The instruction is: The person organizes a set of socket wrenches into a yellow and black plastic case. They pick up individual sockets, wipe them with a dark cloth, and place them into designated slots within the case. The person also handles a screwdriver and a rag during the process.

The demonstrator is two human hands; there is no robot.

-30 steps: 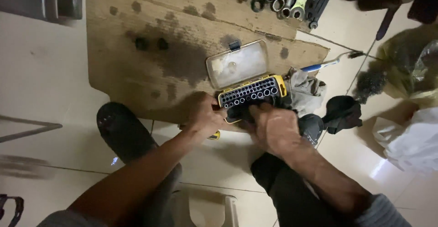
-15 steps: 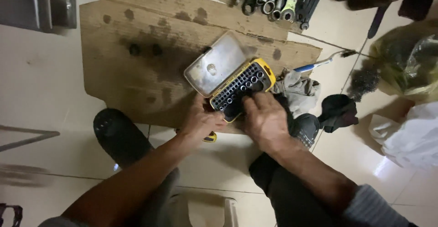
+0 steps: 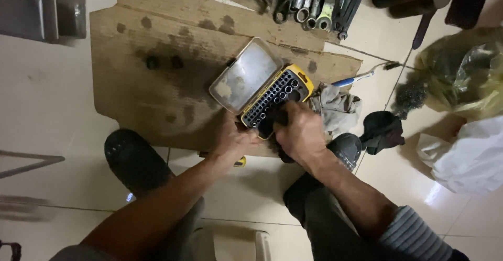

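Both my hands are on the yellow bit case lying open on the cardboard: left hand pinches its near corner, right hand curls over the sockets (grip contents hidden), so tilting it could spill bits.

I see a yellow-and-black plastic socket case with a cloudy clear plastic lid lying on matt, oil-stained brown cardboard, shiny metal wrenches above, a crumpled grey cloth rag beside it, and glossy pale floor tiles.
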